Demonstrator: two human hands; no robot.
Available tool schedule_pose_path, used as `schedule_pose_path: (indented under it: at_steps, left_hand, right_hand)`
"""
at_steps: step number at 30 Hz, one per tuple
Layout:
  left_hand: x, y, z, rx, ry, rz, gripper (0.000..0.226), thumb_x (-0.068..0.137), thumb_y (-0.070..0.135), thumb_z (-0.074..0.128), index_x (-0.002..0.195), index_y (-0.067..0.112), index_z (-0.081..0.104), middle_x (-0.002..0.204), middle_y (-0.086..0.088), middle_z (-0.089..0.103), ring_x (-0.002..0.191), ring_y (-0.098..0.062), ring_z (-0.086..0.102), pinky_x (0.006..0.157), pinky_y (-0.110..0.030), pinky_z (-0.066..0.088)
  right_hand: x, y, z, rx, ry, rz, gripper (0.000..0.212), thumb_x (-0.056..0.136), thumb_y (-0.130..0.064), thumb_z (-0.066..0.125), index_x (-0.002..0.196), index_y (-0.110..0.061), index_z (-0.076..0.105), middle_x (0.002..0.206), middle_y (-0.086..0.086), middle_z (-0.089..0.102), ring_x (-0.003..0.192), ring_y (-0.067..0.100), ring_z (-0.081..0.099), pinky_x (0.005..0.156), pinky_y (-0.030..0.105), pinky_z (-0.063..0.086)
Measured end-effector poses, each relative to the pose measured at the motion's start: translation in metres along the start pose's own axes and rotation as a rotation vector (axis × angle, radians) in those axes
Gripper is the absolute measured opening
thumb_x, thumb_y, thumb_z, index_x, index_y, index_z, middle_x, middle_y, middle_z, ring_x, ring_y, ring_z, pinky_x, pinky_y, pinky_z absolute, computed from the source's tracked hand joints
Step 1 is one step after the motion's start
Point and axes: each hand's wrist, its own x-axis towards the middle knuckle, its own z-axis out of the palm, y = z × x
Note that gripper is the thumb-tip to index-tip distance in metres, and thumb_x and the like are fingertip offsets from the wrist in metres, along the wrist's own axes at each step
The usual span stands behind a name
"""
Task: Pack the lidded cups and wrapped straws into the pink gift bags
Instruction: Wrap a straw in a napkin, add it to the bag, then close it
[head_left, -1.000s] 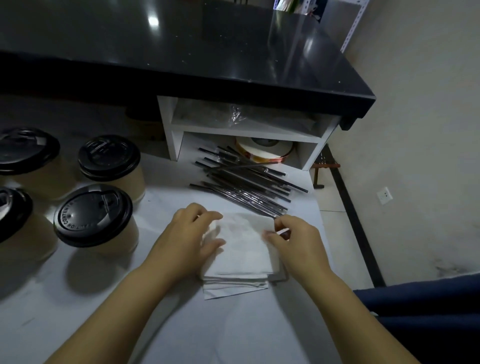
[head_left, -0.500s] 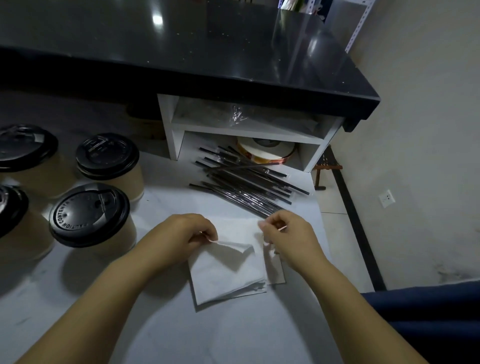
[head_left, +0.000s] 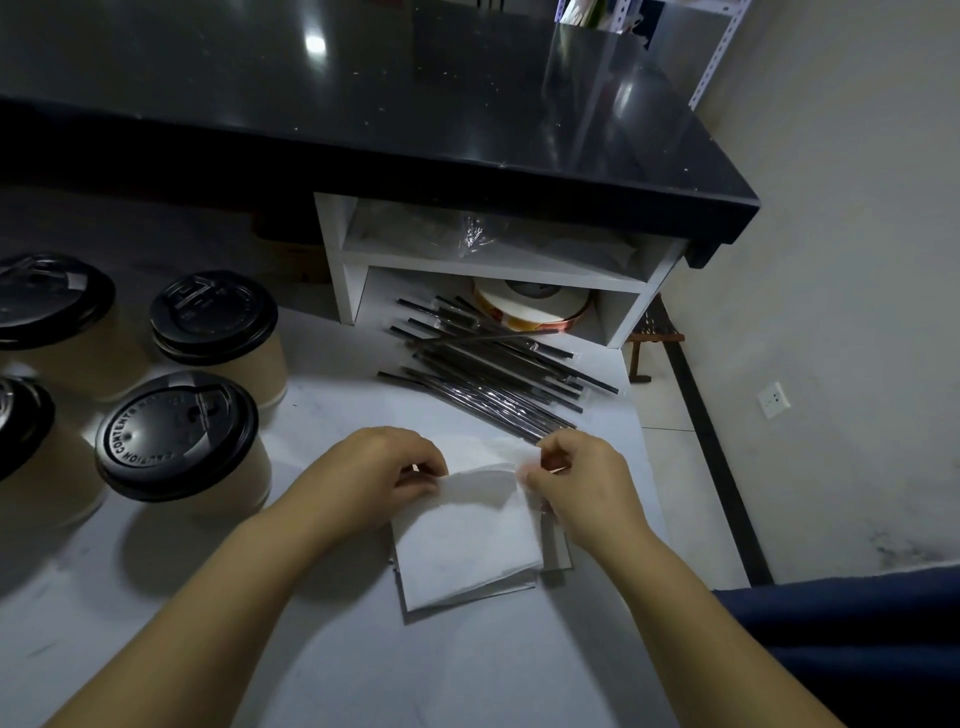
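A small stack of white folded napkins (head_left: 467, 545) lies on the white table. My left hand (head_left: 374, 473) pinches the top napkin's upper left edge and my right hand (head_left: 582, 478) pinches its upper right edge, lifting that edge off the stack. Several wrapped black straws (head_left: 493, 374) lie in a loose pile just beyond my hands. Several tan paper cups with black lids stand at the left, the nearest cup (head_left: 182, 441) close to my left forearm. No pink gift bag is in view.
A white two-shelf unit (head_left: 488, 270) stands beyond the straws, holding a round tape roll (head_left: 530, 312) and clear plastic. A black countertop (head_left: 363, 104) overhangs it. The table's right edge (head_left: 644, 467) drops to a tiled floor. A dark blue seat (head_left: 857, 649) sits at the lower right.
Both hands went from resting on the napkin stack to pinching the top napkin's far edge and raising it. The stack has shifted slightly toward me.
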Motion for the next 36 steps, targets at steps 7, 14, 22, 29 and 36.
schedule_pose_path:
  at_steps: [7, 14, 22, 29, 36]
  left_hand:
    - [-0.003, 0.006, 0.003, 0.096, 0.160, 0.032, 0.007, 0.076, 0.026, 0.072, 0.082, 0.024, 0.072, 0.122, 0.003, 0.048, 0.107, -0.023, 0.036, 0.088, -0.032, 0.032]
    - [0.006, 0.004, -0.002, -0.035, 0.087, -0.028, 0.009, 0.080, 0.012, 0.067, 0.088, 0.017, 0.066, 0.087, 0.004, 0.067, 0.084, -0.017, 0.062, 0.078, -0.031, 0.049]
    - [0.007, -0.006, 0.004, -0.022, 0.072, -0.124, 0.030, 0.082, 0.023, 0.066, 0.111, 0.027, 0.059, 0.094, 0.008, 0.064, 0.088, -0.012, 0.058, 0.079, -0.028, 0.047]
    - [0.006, -0.010, 0.005, 0.007, 0.064, -0.133, 0.026, 0.083, 0.025, 0.064, 0.108, 0.026, 0.062, 0.100, 0.006, 0.066, 0.091, -0.011, 0.058, 0.079, -0.026, 0.046]
    - [0.006, -0.011, 0.002, 0.025, 0.057, -0.132, 0.022, 0.083, 0.027, 0.064, 0.105, 0.024, 0.064, 0.102, 0.006, 0.067, 0.092, -0.011, 0.059, 0.081, -0.029, 0.047]
  right_hand:
    - [-0.009, -0.003, -0.012, 0.087, -0.094, -0.203, 0.023, 0.083, -0.015, 0.068, 0.074, -0.037, 0.068, 0.078, -0.019, 0.065, 0.073, 0.006, 0.059, 0.063, 0.026, 0.054]
    - [0.010, -0.011, -0.024, 0.161, -0.178, -0.222, 0.014, 0.088, -0.024, 0.062, 0.082, -0.033, 0.071, 0.079, -0.011, 0.069, 0.075, 0.008, 0.064, 0.062, 0.020, 0.054]
    - [0.050, -0.008, -0.007, -0.610, -0.010, -0.305, 0.016, 0.087, -0.030, 0.064, 0.098, -0.019, 0.067, 0.101, 0.000, 0.062, 0.088, 0.022, 0.057, 0.070, 0.031, 0.048]
    - [0.052, -0.005, -0.002, -0.561, -0.035, -0.274, 0.005, 0.087, -0.025, 0.063, 0.088, -0.020, 0.062, 0.091, -0.002, 0.061, 0.078, 0.018, 0.056, 0.067, 0.032, 0.050]
    - [0.050, -0.005, -0.013, -0.460, -0.030, -0.232, 0.004, 0.089, -0.024, 0.060, 0.093, -0.023, 0.060, 0.086, -0.001, 0.064, 0.078, 0.020, 0.059, 0.071, 0.039, 0.054]
